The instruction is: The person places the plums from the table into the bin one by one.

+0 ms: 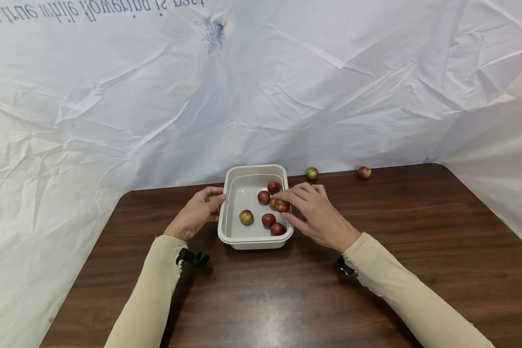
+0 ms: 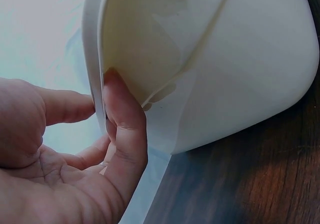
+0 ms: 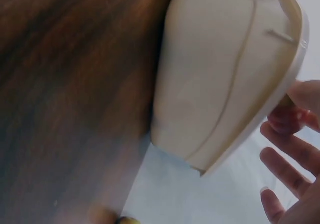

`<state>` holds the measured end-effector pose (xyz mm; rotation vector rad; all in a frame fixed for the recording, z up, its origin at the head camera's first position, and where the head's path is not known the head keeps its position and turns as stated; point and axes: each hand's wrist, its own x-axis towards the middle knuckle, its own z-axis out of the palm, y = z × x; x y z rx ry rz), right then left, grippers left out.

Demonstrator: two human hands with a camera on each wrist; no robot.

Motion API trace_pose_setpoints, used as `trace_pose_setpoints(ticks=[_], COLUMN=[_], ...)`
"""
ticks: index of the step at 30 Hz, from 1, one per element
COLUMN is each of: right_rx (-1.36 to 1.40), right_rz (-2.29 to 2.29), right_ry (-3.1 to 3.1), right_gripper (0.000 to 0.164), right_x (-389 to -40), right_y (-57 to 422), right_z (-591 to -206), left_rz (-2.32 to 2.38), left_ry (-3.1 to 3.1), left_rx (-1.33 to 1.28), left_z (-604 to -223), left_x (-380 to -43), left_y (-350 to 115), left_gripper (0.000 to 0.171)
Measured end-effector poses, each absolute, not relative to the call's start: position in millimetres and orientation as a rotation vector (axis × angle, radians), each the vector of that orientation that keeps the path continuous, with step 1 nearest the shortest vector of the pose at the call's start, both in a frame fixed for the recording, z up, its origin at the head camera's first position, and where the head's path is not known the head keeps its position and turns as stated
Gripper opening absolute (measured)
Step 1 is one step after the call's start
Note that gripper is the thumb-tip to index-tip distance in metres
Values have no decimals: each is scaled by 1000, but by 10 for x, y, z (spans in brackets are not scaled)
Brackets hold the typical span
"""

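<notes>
A white plastic tub (image 1: 243, 195) stands on the table with several small red-and-green apples inside, one of them, a greenish apple (image 1: 246, 217), lying apart to the left. My left hand (image 1: 200, 210) grips the tub's left rim, thumb on one side and fingers on the other, as the left wrist view shows closely. My right hand (image 1: 317, 215) reaches over the right rim. Between its thumb and fingertips it pinches a red apple (image 3: 287, 119), seen beside the tub's rim in the right wrist view; the other fingers are spread.
At the back edge of the dark wooden table (image 1: 261, 299), right of the tub, lie a green-and-red apple (image 1: 312, 173) and, farther right, another apple (image 1: 364, 172). A creased white cloth (image 1: 261, 106) hangs right behind the table.
</notes>
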<state>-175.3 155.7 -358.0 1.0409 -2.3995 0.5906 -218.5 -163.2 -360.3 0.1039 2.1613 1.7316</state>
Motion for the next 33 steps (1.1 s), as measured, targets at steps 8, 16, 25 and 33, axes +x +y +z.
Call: trace_pose_setpoints(ticks=[8,16,25,33], right_rx=[1011,986,945,852], right_rz=[631,631,627,677], right_ry=[-2410,-2421,-2405,-2374], right_gripper=[39,32,35,40], right_x=[-1737,-1737,-1782,-1906], right_y=[1494,1498,1542,1676], right_z=[-3639,-3630,-3527,-3335], left_rz=[1737,1737,1741,1746], left_ry=[2166,2171,2172,2168], left_rx=[104,109,110,115], left_z=[-3625,-3615,-3627,-3626], left_x=[-2202,-2195,-2190,-2191], left_y=[-1635,-1632,-1644,-1643], left_gripper=[46,47,47,47])
